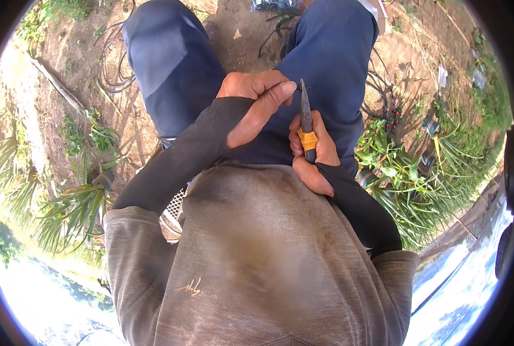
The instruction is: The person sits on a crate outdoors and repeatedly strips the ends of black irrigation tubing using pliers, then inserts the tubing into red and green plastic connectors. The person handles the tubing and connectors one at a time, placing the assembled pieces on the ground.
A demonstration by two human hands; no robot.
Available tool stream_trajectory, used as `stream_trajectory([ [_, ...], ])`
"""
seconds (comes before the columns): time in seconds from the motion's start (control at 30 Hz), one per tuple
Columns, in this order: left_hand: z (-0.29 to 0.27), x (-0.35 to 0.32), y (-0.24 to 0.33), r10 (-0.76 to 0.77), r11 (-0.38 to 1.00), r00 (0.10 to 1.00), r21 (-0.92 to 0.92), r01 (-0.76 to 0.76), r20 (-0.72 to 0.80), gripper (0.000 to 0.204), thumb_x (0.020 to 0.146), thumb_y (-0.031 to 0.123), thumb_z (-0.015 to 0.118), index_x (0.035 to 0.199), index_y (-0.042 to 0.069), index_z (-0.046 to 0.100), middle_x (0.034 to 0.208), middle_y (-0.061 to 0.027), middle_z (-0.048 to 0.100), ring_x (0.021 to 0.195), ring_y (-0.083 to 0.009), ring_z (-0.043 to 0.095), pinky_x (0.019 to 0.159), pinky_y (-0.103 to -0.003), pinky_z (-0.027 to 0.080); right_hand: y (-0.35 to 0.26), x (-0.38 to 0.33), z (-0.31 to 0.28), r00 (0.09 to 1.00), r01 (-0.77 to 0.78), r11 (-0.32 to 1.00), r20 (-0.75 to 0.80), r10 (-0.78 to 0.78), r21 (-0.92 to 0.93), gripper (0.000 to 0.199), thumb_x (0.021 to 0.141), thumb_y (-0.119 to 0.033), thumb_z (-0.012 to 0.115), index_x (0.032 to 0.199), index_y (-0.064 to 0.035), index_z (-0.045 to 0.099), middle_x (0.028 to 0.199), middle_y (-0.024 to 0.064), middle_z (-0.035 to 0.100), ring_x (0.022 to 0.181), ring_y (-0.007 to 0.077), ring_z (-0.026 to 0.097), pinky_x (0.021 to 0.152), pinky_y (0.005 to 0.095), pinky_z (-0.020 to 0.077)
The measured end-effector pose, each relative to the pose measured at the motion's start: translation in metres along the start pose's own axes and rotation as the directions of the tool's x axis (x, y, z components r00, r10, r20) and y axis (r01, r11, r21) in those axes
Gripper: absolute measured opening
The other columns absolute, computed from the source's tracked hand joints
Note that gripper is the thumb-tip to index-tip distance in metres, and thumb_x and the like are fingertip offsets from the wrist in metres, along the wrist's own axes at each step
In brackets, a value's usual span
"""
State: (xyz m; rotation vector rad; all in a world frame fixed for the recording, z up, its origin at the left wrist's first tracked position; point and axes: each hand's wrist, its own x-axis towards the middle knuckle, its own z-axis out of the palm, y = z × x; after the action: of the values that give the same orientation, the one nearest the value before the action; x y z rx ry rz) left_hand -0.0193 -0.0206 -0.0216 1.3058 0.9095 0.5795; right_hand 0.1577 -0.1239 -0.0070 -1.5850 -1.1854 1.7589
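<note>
Over our blue pants (335, 57), our left hand (252, 102) pinches a small dark bit (298, 87) between thumb and finger; it is too tiny for us to tell what it is. Our right hand (326, 149) wraps around a pointed tool (306, 112) with a yellow and black handle. Its grey tip points away from our tummy, just beside the dark bit, and we cannot tell if they touch. To our right, dark cables (391, 106) lie on the dirt (410, 75), near leafy green plants (389, 161).
</note>
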Motion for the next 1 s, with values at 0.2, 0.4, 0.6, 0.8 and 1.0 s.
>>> stream_trajectory([
  [0.2, -0.016, 0.006, 0.013, -0.312, 0.816, 0.896, -0.395, 0.423, 0.317, 0.037, 0.098, 0.030, 0.055, 0.075, 0.002, 0.057, 0.052, 0.0040, 0.039, 0.043, -0.0057, 0.034, 0.041, -0.024, 0.026, -0.005, 0.001, -0.008, 0.992, 0.099, 0.952, -0.051, -0.119, -0.290, 0.045, 0.067, 0.006, 0.052, 0.109, -0.0050, 0.042, 0.088, 0.0109, 0.051, 0.076, 0.0238, 0.053, 0.074, 0.0308, 0.0445],
  [0.4, -0.023, 0.010, 0.008, -0.302, 0.490, 0.717, -0.542, 0.682, 0.629, 0.037, 0.101, 0.030, 0.047, 0.075, 0.004, 0.050, 0.049, 0.0076, 0.025, 0.035, -0.0041, 0.019, 0.035, -0.025, 0.014, -0.002, -0.001, -0.015, 0.973, 0.186, 0.884, -0.044, -0.226, -0.428, 0.048, 0.065, 0.008, 0.051, 0.110, -0.0052, 0.043, 0.081, 0.0066, 0.047, 0.067, 0.0167, 0.047, 0.066, 0.0272, 0.0424],
  [0.6, -0.024, 0.016, -0.001, -0.300, 0.370, 0.610, -0.499, 0.783, 0.733, 0.038, 0.103, 0.029, 0.042, 0.075, 0.004, 0.049, 0.048, 0.0076, 0.021, 0.034, -0.0056, 0.016, 0.034, -0.026, 0.014, -0.002, 0.004, -0.023, 0.985, 0.161, 0.888, 0.016, -0.170, -0.430, 0.054, 0.065, 0.009, 0.049, 0.117, -0.0056, 0.041, 0.086, 0.0059, 0.047, 0.074, 0.0151, 0.047, 0.070, 0.0269, 0.0420],
  [0.8, -0.032, 0.012, 0.008, -0.270, 0.551, 0.756, -0.548, 0.629, 0.596, 0.042, 0.104, 0.029, 0.039, 0.103, -0.004, 0.064, 0.061, 0.0035, 0.036, 0.047, -0.0069, 0.030, 0.043, -0.024, 0.025, -0.003, 0.013, -0.020, 0.990, 0.130, 0.989, 0.063, -0.125, -0.074, 0.064, 0.069, 0.008, 0.046, 0.132, -0.0040, 0.037, 0.095, 0.0064, 0.049, 0.091, 0.0177, 0.050, 0.087, 0.0293, 0.0415],
  [1.0, -0.035, 0.008, 0.005, -0.256, 0.575, 0.751, -0.529, 0.625, 0.609, 0.038, 0.103, 0.025, 0.041, 0.108, -0.005, 0.063, 0.062, 0.0041, 0.036, 0.046, -0.0066, 0.028, 0.042, -0.023, 0.024, -0.007, 0.008, -0.026, 0.991, -0.014, 0.998, 0.133, 0.022, -0.065, 0.059, 0.070, 0.005, 0.048, 0.127, -0.0044, 0.037, 0.103, 0.0057, 0.046, 0.097, 0.0149, 0.046, 0.094, 0.0300, 0.0357],
])
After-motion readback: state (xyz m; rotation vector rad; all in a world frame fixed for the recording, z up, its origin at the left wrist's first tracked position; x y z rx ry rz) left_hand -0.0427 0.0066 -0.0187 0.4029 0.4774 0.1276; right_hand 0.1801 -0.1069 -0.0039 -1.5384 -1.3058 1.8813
